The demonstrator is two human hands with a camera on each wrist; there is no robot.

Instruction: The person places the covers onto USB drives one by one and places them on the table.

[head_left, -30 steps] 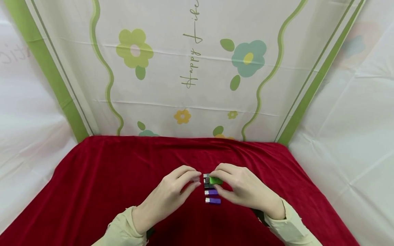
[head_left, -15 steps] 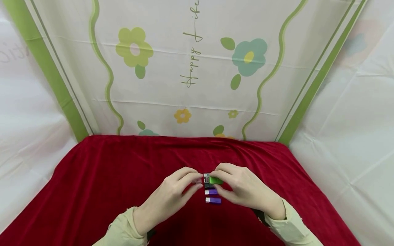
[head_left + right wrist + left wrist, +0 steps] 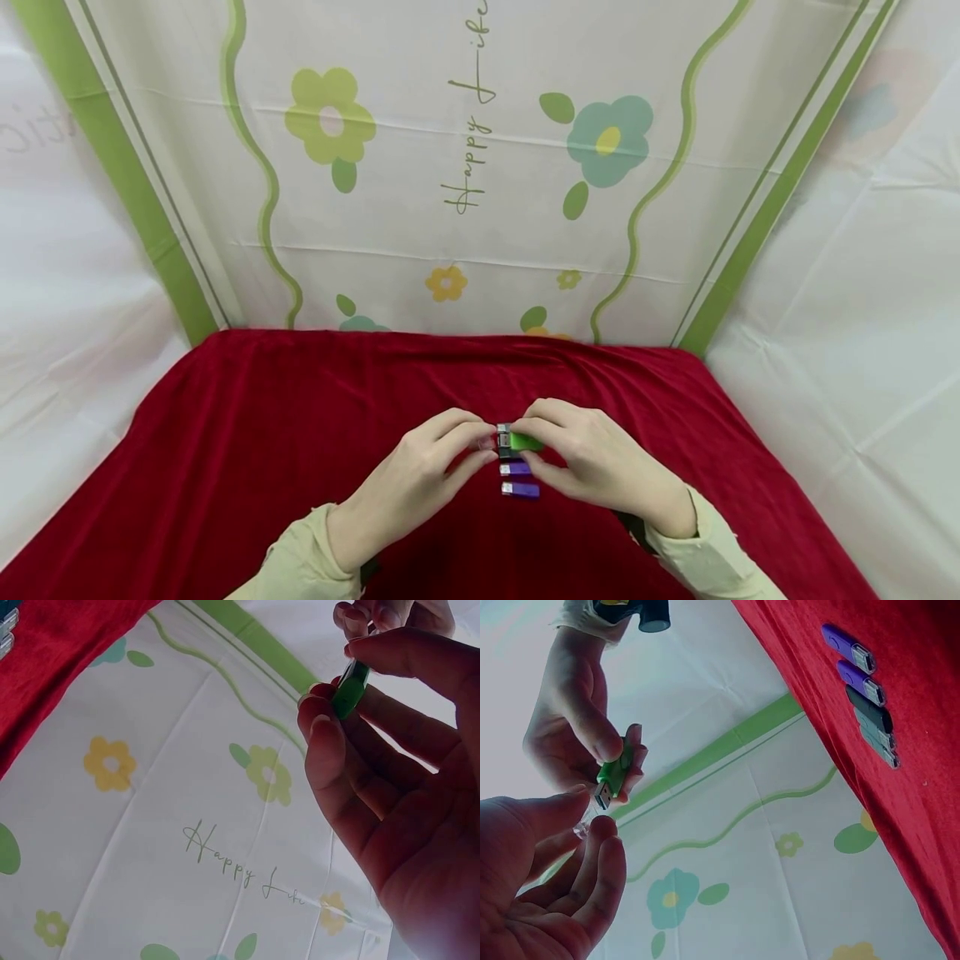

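Observation:
My right hand [image 3: 596,454] pinches a green USB stick [image 3: 615,774] between thumb and fingers, its metal plug bare and pointing at the other hand. Between the fingertips of my left hand [image 3: 420,467] is a small clear cap [image 3: 584,826], just short of the plug; fingers partly cover it. In the right wrist view the rounded end of the green stick shows, and the left fingertips meet its far end. Both hands are raised above the red cloth.
On the red cloth [image 3: 315,467] lies a row of capped USB sticks: a purple one [image 3: 847,646], a second purple one [image 3: 860,681], a black one [image 3: 868,707] and grey ones [image 3: 879,744] beside it. White printed curtains [image 3: 405,167] stand behind and at both sides.
My left hand has shifted slightly right, bringing the clear cap closer to the plug of the green USB stick. My right hand stays nearly still.

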